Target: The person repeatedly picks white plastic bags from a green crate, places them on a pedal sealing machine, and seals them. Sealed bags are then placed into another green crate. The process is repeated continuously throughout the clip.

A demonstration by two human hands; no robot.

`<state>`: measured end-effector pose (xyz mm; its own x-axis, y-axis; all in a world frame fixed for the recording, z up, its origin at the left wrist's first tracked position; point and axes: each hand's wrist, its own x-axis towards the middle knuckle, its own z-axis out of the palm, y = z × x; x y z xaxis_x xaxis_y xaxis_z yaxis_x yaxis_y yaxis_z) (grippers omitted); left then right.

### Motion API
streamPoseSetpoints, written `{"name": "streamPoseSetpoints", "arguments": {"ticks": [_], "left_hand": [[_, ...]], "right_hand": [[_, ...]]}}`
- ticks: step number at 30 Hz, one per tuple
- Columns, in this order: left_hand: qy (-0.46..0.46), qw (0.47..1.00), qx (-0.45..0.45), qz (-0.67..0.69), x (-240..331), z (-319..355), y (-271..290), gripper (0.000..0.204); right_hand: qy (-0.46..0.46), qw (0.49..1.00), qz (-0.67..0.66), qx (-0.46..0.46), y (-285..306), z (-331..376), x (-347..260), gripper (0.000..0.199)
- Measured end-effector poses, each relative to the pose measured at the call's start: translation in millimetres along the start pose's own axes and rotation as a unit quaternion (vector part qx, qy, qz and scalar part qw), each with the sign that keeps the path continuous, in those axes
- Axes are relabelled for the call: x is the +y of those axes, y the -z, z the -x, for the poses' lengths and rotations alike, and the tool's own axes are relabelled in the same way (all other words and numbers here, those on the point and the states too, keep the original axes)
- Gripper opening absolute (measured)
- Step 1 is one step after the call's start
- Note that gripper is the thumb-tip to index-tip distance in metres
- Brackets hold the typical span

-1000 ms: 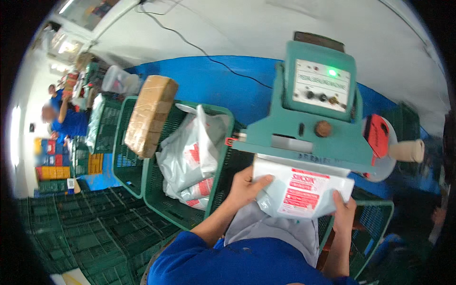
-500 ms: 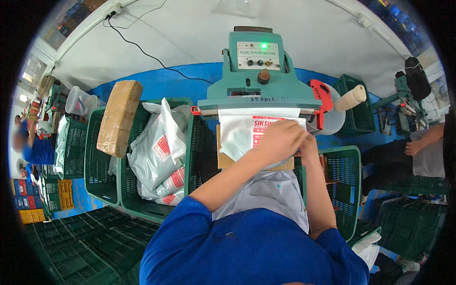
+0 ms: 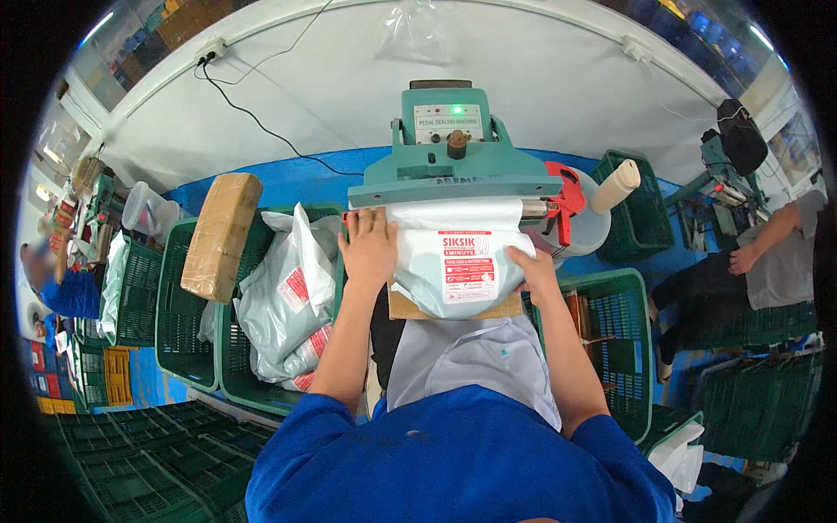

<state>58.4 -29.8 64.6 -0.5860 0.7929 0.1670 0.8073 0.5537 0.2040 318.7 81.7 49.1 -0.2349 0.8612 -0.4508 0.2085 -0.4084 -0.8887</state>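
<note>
A filled white plastic pouch (image 3: 427, 261) with a red printed label lies label up on a brown cardboard support (image 3: 501, 307). Its smooth top end reaches up to the long jaw of the green pedal sealing machine (image 3: 445, 166); whether the edge is inside the jaw is hidden. My left hand (image 3: 368, 248) rests flat on the pouch's upper left corner, fingers stretched out toward the jaw. At the pouch's right side, my right hand (image 3: 534, 272) grips its edge, thumb on top and the other fingers mostly out of sight.
To the left, a green crate (image 3: 228, 370) holds grey-white packed pouches (image 3: 281, 296), with a tape-wrapped brown block (image 3: 221, 235) beside them. A red clamp-like tool (image 3: 567, 202), a white bucket (image 3: 595, 228) and another green crate (image 3: 641, 349) stand right. A co-worker's hand (image 3: 744, 259) shows far right.
My hands, close together over the pouch's right part before, have parted. The left went to the upper left corner, the right to the right edge. The pouch now lies spread, its label uncovered.
</note>
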Motion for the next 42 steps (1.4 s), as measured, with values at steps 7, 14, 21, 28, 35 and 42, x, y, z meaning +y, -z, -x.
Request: {"name": "streamPoseSetpoints", "arguments": {"ticks": [7,14,21,28,35,42], "left_hand": [[0.123,0.922,0.023,0.365,-8,-32,-26,0.027],[0.041,0.802,-0.057,0.593,-6,22,29,0.014],[0.113,0.73,-0.092,0.667,-34,84,-7,0.062],[0.098,0.982,0.158,0.029,-147,56,61,0.044],[0.048,0.977,0.198,0.069,-150,-12,83,0.038],[-0.091,0.957,0.094,0.261,-54,-9,96,0.035]], "right_hand": [[0.037,0.998,-0.033,-0.039,6,-7,9,0.043],[0.009,0.998,-0.048,-0.048,9,-9,10,0.05],[0.135,0.984,-0.048,-0.103,-9,33,2,0.03],[0.36,0.919,-0.041,-0.156,-129,108,-60,0.044],[0.432,0.852,0.122,-0.268,-69,114,-16,0.034],[0.038,0.847,0.265,0.459,240,193,119,0.026]]}}
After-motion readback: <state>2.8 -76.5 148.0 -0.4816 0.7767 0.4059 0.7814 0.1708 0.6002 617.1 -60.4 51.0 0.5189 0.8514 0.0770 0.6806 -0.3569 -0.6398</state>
